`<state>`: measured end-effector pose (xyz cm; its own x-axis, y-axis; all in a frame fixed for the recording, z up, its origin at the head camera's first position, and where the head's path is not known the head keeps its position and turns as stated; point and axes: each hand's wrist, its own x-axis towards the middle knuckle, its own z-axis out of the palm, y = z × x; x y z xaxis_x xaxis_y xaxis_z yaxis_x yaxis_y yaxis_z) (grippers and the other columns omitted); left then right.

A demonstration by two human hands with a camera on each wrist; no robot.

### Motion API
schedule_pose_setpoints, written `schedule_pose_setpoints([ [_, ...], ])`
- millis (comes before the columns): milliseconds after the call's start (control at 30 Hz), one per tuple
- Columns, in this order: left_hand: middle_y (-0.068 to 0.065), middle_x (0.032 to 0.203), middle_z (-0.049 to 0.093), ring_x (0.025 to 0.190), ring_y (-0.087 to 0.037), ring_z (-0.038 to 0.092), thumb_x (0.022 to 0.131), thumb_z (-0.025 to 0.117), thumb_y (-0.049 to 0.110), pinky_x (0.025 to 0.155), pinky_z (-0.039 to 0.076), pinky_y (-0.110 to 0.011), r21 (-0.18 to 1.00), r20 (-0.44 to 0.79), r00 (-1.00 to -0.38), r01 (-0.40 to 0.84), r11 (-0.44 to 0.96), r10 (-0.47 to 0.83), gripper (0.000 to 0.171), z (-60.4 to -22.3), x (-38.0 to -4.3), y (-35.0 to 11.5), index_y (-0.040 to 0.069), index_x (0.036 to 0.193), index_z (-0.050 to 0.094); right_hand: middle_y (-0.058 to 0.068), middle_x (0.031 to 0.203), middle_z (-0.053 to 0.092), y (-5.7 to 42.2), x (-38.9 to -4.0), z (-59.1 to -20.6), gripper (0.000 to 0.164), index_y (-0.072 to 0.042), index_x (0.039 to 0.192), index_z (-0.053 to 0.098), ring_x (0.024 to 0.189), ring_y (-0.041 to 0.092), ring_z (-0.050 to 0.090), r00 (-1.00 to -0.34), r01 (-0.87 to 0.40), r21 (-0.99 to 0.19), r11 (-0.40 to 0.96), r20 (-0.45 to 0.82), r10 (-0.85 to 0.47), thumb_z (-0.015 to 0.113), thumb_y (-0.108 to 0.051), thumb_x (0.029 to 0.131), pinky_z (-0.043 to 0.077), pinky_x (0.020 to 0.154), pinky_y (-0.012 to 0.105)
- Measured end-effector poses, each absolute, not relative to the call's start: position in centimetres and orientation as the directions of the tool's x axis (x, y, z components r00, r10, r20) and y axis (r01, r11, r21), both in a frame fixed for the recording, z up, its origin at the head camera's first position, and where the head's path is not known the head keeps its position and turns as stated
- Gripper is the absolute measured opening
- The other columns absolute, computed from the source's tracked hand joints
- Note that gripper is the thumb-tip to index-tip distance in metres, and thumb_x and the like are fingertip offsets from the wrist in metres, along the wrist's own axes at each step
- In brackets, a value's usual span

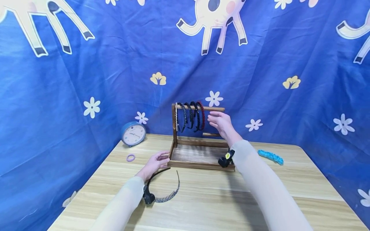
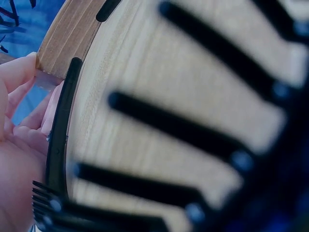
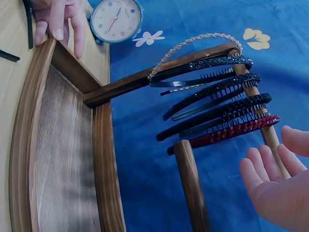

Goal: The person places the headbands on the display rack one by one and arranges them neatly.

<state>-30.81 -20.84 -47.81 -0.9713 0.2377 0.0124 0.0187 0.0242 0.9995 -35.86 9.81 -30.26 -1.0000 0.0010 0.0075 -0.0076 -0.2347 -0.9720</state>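
A wooden headband rack (image 1: 202, 166) stands on the table, with a tray base and two rods. Several headbands hang from its top rod: a beaded one (image 3: 193, 38), black ones (image 1: 190, 114) and a red one (image 3: 231, 133). My left hand (image 1: 156, 164) holds the tray's front left corner, thumb and fingers around it. My right hand (image 1: 221, 123) is raised beside the top rod, right of the red headband; its fingers are spread and nothing is in them. A black toothed headband with sparkling stones (image 1: 167, 198) lies below my left hand, partly behind the wrist camera.
A blue round clock (image 1: 134, 133) stands at the back left, and a purple ring (image 1: 130, 157) lies in front of it. Right of the rack lies a turquoise ruffled band (image 1: 270, 157). A blue patterned cloth (image 1: 121, 80) hangs around the table's back and sides.
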Motion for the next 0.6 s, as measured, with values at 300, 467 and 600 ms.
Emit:
schedule_pose_setpoints([
  [300,-0.035,0.136,0.033,0.121,-0.046,0.038,0.092,0.054,0.003,0.096,0.043,-0.05,1.0,-0.012,-0.96,-0.005,0.026,0.28,0.055,-46.5,-30.0,-20.9,-0.006,0.14,0.029,0.021,0.123,0.056,10.9,-34.5,-31.0,0.036,0.002,0.125,0.053,0.087,0.02,0.064,-0.999,-0.017,-0.968,-0.249,0.029,-0.046,0.06,-0.003,0.089,0.05,0.091,0.038],
  [467,-0.033,0.136,0.036,0.12,-0.044,0.041,0.092,0.057,0.007,0.094,0.046,-0.047,0.999,-0.006,-0.965,0.003,0.033,0.262,0.055,-47.4,-30.5,-21.0,-0.004,0.14,0.031,0.018,0.121,0.058,11.5,-33.3,-31.7,0.035,-0.001,0.124,0.053,0.086,0.02,0.064,-0.994,-0.009,-0.969,-0.248,0.035,-0.1,0.06,-0.007,0.091,0.047,0.095,0.043],
  [600,-0.032,0.135,0.037,0.119,-0.042,0.043,0.091,0.058,0.008,0.093,0.047,-0.046,0.999,-0.005,-0.966,0.004,0.035,0.257,0.056,-47.5,-30.7,-20.9,-0.002,0.14,0.034,0.013,0.114,0.063,11.8,-32.6,-32.4,0.036,-0.003,0.123,0.054,0.087,0.021,0.064,-0.985,-0.007,-0.968,-0.25,0.05,-0.165,0.062,-0.011,0.09,0.044,0.097,0.046],
])
